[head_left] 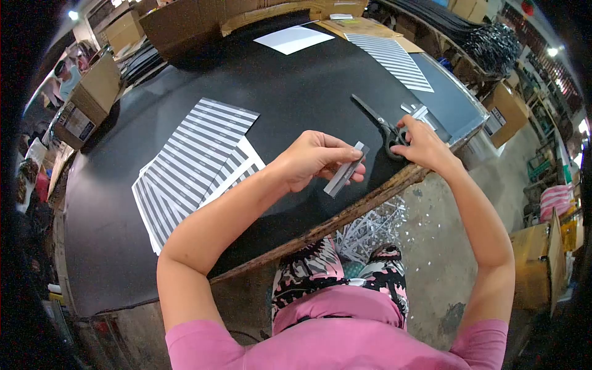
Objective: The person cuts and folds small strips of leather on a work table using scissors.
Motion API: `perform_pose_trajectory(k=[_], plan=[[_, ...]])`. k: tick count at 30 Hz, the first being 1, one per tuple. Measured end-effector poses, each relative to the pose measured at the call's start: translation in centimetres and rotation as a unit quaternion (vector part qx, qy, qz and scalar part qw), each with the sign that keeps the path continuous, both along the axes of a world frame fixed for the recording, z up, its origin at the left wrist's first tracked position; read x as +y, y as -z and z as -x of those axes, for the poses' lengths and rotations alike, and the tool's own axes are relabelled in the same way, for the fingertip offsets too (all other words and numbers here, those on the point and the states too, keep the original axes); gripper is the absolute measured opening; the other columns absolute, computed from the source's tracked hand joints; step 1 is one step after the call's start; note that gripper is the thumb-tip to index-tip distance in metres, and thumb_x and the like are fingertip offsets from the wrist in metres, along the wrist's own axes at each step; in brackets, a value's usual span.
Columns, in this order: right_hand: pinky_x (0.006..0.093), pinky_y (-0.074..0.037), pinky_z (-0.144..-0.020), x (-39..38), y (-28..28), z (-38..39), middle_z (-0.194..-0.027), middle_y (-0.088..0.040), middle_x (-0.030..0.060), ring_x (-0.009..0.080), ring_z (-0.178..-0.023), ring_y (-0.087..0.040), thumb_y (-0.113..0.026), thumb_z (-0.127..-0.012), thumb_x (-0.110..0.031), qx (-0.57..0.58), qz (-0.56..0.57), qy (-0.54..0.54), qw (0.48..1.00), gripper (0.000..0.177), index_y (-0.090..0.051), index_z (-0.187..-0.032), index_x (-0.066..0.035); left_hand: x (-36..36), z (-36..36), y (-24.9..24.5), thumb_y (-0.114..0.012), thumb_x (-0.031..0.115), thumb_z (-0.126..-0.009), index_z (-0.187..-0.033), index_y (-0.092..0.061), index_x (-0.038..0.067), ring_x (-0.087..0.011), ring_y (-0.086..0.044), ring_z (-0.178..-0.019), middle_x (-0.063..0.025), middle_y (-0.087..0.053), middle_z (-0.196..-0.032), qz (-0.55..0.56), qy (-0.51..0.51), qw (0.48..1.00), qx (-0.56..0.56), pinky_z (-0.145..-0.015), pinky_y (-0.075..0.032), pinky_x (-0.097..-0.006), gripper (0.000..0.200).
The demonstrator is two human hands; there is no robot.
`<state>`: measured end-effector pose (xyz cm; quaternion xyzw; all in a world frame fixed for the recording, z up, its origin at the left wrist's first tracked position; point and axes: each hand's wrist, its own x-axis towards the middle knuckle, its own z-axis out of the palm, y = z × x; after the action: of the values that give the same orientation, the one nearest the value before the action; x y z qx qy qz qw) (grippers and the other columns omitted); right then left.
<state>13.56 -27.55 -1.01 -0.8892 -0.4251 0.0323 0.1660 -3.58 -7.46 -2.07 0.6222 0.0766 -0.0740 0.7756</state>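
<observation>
My left hand pinches a narrow grey-and-white strip of paper between thumb and fingers, above the table near its front edge. A pair of black-handled scissors lies on the table to the right, blades pointing away to the upper left. Curved around the handle side of the scissors is my right hand, its thumb and fingers apart; the thumb is at a handle loop. Just beyond that hand sit several small cut strips. Left of my left hand lies a pile of striped paper sheets, partly behind my forearm.
The black tabletop has a worn wooden front edge. A white sheet and another striped sheet lie at the back. Cardboard boxes stand around the table. Paper scraps are heaped below the edge.
</observation>
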Motion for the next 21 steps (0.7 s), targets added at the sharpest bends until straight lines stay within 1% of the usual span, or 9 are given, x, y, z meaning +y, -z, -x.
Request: perform_pose_trajectory(k=[4, 7, 9, 10, 11, 14, 18, 20, 21], plan=[[0.0386, -0.045, -0.074, -0.3, 0.2, -0.7, -0.079, -0.058, 0.0124, 0.0294, -0.082, -0.058, -0.077, -0.071, -0.021, -0.001, 0.004, 0.002, 1.0, 0.051, -0.054, -0.111, 0.0, 0.0, 0.1, 0.3, -0.069, 0.021, -0.086, -0.096, -0.067, -0.002, -0.0173, -0.07, -0.077, -0.0125, -0.071, -0.087, -0.002, 0.005, 1.0, -0.001, -0.064, -0.056, -0.0244, 0.025], [0.0372, -0.047, -0.067, -1.2, -0.4, -0.1, -0.074, -0.059, 0.012, 0.0263, -0.072, -0.059, -0.073, -0.067, -0.016, -0.009, 0.027, -0.021, 0.999, 0.053, -0.055, -0.113, 0.004, 0.0, 0.2, 0.2, -0.069, 0.02, -0.086, -0.094, -0.068, -0.003, -0.0167, -0.07, -0.075, -0.0124, -0.071, -0.085, -0.014, 0.031, 0.999, -0.001, -0.063, -0.055, -0.024, 0.024], [0.0339, -0.046, -0.056, -2.6, -1.1, 1.3, -0.068, -0.057, 0.0098, 0.0205, -0.06, -0.058, -0.069, -0.064, -0.013, 0.107, 0.057, 0.011, 0.993, 0.058, -0.054, -0.117, 0.008, -0.2, 0.1, 0.3, -0.07, 0.019, -0.085, -0.092, -0.069, -0.003, -0.0161, -0.07, -0.072, -0.0123, -0.071, -0.083, -0.019, 0.072, 0.997, -0.013, -0.062, -0.055, -0.0243, 0.023], [0.0289, -0.043, -0.048, -3.2, -2.0, 2.5, -0.065, -0.055, 0.0061, 0.0138, -0.053, -0.056, -0.067, -0.066, -0.009, 0.184, 0.059, 0.021, 0.981, 0.058, -0.053, -0.119, 0.009, -0.3, 0.1, 0.2, -0.07, 0.019, -0.085, -0.092, -0.069, -0.003, -0.0161, -0.07, -0.072, -0.0123, -0.071, -0.083, -0.015, 0.076, 0.997, -0.014, -0.062, -0.055, -0.0243, 0.023], [0.0289, -0.043, -0.048, -4.1, -1.8, 3.0, -0.065, -0.055, 0.0061, 0.0138, -0.053, -0.056, -0.067, -0.066, -0.009, 0.185, 0.063, 0.027, 0.98, 0.058, -0.053, -0.119, 0.009, -0.5, 0.3, -0.1, -0.069, 0.016, -0.085, -0.092, -0.069, -0.005, -0.0166, -0.07, -0.071, -0.0129, -0.071, -0.082, -0.025, 0.085, 0.996, -0.002, -0.064, -0.056, -0.0249, 0.022], [0.0244, -0.042, -0.047, -7.4, -0.3, 4.7, -0.066, -0.055, 0.0022, 0.0089, -0.055, -0.056, -0.064, -0.074, -0.004, 0.357, -0.082, 0.073, 0.927, 0.049, -0.053, -0.119, 0.008, -0.9, 0.4, -0.1, -0.068, 0.013, -0.084, -0.092, -0.069, -0.006, -0.0165, -0.07, -0.07, -0.0131, -0.071, -0.081, -0.029, 0.106, 0.994, 0.013, -0.065, -0.056, -0.0249, 0.02], [0.0232, -0.041, -0.048, -9.1, 0.5, 9.9, -0.068, -0.055, 0.002, 0.0084, -0.054, -0.056, -0.069, -0.078, -0.012, 0.407, -0.144, 0.145, 0.89, 0.049, -0.052, -0.12, 0.006, -1.4, 0.5, 0.5, -0.069, 0.016, -0.084, -0.087, -0.07, -0.004, -0.0139, -0.068, -0.066, -0.0113, -0.071, -0.079, -0.018, 0.121, 0.992, 0.015, -0.061, -0.054, -0.0242, 0.02], [0.02, -0.041, -0.052, -10.3, 1.7, 12.1, -0.073, -0.057, -0.0006, 0.0062, -0.058, -0.054, -0.075, -0.077, -0.012, 0.529, -0.257, 0.103, 0.802, 0.048, -0.055, -0.119, 0.002, -1.8, 0.7, 0.5, -0.069, 0.016, -0.084, -0.087, -0.071, -0.004, -0.0134, -0.068, -0.065, -0.0111, -0.071, -0.079, -0.009, 0.126, 0.992, 0.025, -0.06, -0.053, -0.0239, 0.02], [0.0198, -0.042, -0.059, -10.5, 2.2, 12.9, -0.081, -0.055, -0.0016, 0.0051, -0.069, -0.054, -0.075, -0.077, -0.011, 0.55, -0.265, 0.069, 0.789, 0.052, -0.053, -0.123, 0.0, -1.9, 0.8, 0.4, -0.069, 0.016, -0.084, -0.086, -0.071, -0.004, -0.013, -0.067, -0.065, -0.0109, -0.071, -0.078, -0.018, 0.128, 0.991, 0.028, -0.06, -0.053, -0.0237, 0.019]])
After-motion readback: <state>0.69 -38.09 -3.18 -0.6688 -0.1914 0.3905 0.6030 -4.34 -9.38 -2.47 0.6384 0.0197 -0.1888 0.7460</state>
